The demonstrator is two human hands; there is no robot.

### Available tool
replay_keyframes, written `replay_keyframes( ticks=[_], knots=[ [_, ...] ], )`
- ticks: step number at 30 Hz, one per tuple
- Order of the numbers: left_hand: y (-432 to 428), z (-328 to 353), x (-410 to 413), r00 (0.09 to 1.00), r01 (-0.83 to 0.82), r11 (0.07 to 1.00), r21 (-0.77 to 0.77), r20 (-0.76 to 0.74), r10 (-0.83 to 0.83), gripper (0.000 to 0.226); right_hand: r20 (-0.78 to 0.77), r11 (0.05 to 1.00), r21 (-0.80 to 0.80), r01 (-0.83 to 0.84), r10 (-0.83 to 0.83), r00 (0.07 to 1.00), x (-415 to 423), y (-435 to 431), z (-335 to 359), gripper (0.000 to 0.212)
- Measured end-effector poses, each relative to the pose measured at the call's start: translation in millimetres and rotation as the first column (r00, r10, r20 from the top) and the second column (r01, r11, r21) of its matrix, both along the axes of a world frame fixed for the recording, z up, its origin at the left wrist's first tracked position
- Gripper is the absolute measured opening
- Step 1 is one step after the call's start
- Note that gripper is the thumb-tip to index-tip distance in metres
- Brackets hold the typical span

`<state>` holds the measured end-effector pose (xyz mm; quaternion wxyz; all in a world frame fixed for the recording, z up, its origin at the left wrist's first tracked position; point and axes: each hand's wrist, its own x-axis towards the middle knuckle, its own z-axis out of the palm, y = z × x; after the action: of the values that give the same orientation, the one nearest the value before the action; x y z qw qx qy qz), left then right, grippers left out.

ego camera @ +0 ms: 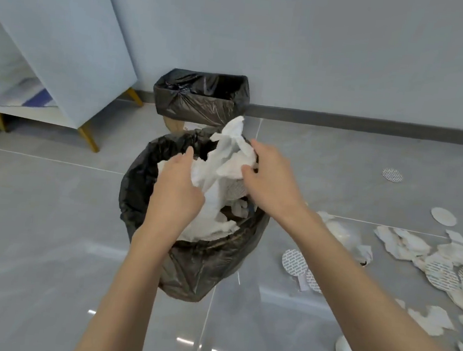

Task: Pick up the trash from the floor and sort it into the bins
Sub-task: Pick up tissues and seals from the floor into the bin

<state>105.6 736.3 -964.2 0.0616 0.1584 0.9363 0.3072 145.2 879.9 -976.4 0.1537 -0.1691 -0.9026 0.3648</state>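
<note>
A bunch of crumpled white paper (pixel 223 160) hangs over the mouth of the near bin (pixel 137 194), which is lined with a black bag and holds more white scraps. My left hand (pixel 176 186) grips the paper's left side from above. My right hand (pixel 270 179) pinches its right side between thumb and fingers. Behind it, against the wall, stands a second bin (pixel 201 98) with a black liner; its inside looks dark. Torn paper pieces and round patterned seals (pixel 440 271) lie scattered on the grey floor at the right.
A light blue cabinet (pixel 56 39) on wooden legs stands at the back left. A dark skirting strip (pixel 372 124) runs along the wall. A round seal (pixel 392 175) and a white disc (pixel 443 216) lie apart on the tiles at the right.
</note>
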Motion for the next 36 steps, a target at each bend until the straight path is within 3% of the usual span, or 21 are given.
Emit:
replay_keyframes(
  ticks=[3, 5, 7, 10, 13, 16, 18, 20, 24, 26, 28, 30, 33, 36],
  knots=[
    [7.5, 4.3, -0.5, 0.991, 0.016, 0.999, 0.045, -0.131, -0.010, 0.066, -0.020, 0.998, 0.048, 0.041, -0.040, 0.999, 14.9, 11.9, -0.2, 0.030],
    [19.2, 2.9, -2.8, 0.973, 0.110, 0.990, 0.088, -0.214, -0.089, 0.054, 0.034, 0.997, 0.061, 0.040, -0.042, 0.999, 23.2, 19.5, -5.5, 0.037],
    [30.9, -5.1, -6.6, 0.956, 0.205, 0.977, 0.060, -0.228, -0.187, 0.046, 0.114, 0.996, 0.084, 0.000, -0.009, 0.993, 25.9, 23.7, -16.2, 0.030],
    [40.3, -33.8, -16.4, 0.926, 0.351, 0.918, -0.186, -0.077, -0.370, 0.047, 0.174, 0.999, 0.022, -0.046, 0.042, 0.984, 28.6, 25.7, -26.9, 0.029],
    [38.5, -57.4, -25.1, 0.901, 0.434, 0.803, -0.408, 0.210, -0.380, 0.050, 0.087, 0.992, -0.123, 0.005, 0.005, 0.996, 38.8, 26.5, -20.4, 0.032],
    [44.1, -52.6, -19.5, 0.857, 0.515, 0.699, -0.497, 0.316, -0.407, 0.060, 0.055, 0.970, -0.240, 0.044, -0.032, 0.998, 47.9, 28.4, -24.3, 0.042],
    [49.5, -53.1, -19.3, 0.844, 0.535, 0.638, -0.554, 0.396, -0.362, 0.077, 0.036, 0.949, -0.310, 0.064, -0.056, 0.998, 51.4, 25.6, -29.8, 0.042],
    [54.0, -59.4, -19.2, 0.842, 0.525, 0.578, -0.625, 0.481, -0.244, 0.068, 0.009, 0.920, -0.385, 0.068, -0.071, 0.997, 54.4, 22.3, -34.6, 0.042],
    [63.6, -54.2, -8.6, 0.842, 0.441, 0.585, -0.681, 0.540, -0.005, 0.068, -0.021, 0.897, -0.441, -0.008, -0.001, 1.000, 57.4, 14.9, -39.3, 0.045],
    [67.7, -50.3, -6.5, 0.860, 0.430, 0.555, -0.712, 0.510, -0.013, 0.063, -0.028, 0.893, -0.449, -0.006, -0.008, 1.000, 57.1, 13.2, -40.5, 0.045],
    [66.8, -51.4, -6.7, 0.864, 0.473, 0.547, -0.691, 0.485, -0.135, 0.052, -0.033, 0.898, -0.441, -0.002, -0.014, 0.999, 57.8, 13.5, -39.7, 0.045],
    [64.7, -56.2, -11.8, 0.901, 0.432, 0.545, -0.718, 0.361, -0.238, 0.045, -0.047, 0.895, -0.445, -0.013, -0.009, 0.999, 63.2, 17.0, -39.0, 0.044],
    [59.1, -50.7, -4.9, 0.940, 0.169, 0.751, -0.639, -0.125, -0.318, 0.036, -0.045, 0.878, -0.476, 0.048, -0.078, 0.996, 79.4, 28.7, -40.7, 0.036],
    [71.4, -32.2, 12.3, 0.892, 0.092, 0.906, -0.412, -0.371, -0.260, 0.039, -0.018, 0.836, -0.511, 0.199, -0.241, 0.970, 101.2, 48.0, -52.8, 0.032]
  ],
)
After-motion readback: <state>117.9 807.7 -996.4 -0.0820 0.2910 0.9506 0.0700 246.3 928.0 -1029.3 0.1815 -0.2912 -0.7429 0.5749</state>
